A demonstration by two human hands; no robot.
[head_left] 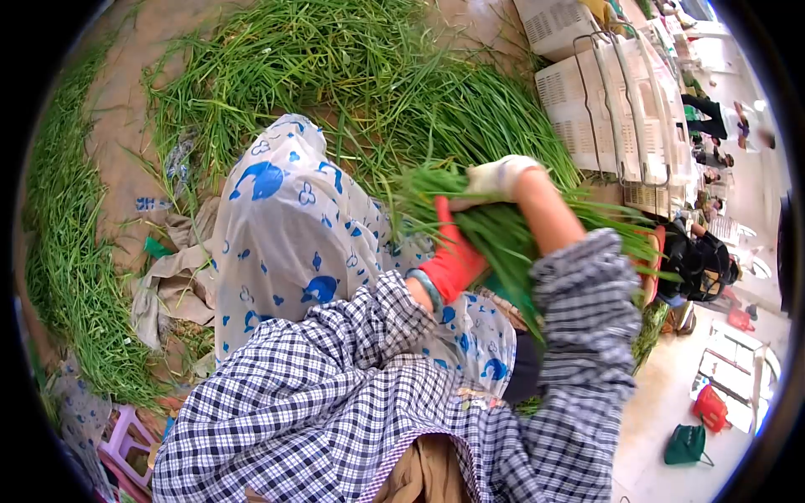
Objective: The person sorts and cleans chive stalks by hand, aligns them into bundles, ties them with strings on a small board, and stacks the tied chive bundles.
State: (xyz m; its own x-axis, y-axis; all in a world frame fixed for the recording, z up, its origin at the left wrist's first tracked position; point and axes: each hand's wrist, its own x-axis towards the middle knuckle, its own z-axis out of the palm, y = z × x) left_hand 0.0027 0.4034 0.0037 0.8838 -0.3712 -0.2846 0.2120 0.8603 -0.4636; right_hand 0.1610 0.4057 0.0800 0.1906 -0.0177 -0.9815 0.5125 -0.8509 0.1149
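A bunch of long, flat green leaves that look like garlic chives [501, 235] lies across my lap, fanning toward my right sleeve. My left hand [453, 258], in a red glove, is closed round it from below, one finger stretched along its near end. On top, my right hand [496, 179], in a white glove, grips the same bunch close to its blurred left end. The fingertips of both hands are partly hidden by leaves. A whitish plastic apron [285, 222] with blue dolphins covers my knees.
A broad heap of loose chives [352, 67] spreads over the floor before me, and a strip of them [71, 251] lies at left. White plastic crates [608, 105] stand at upper right. A purple stool [127, 440] is at lower left. Several people are further off at right.
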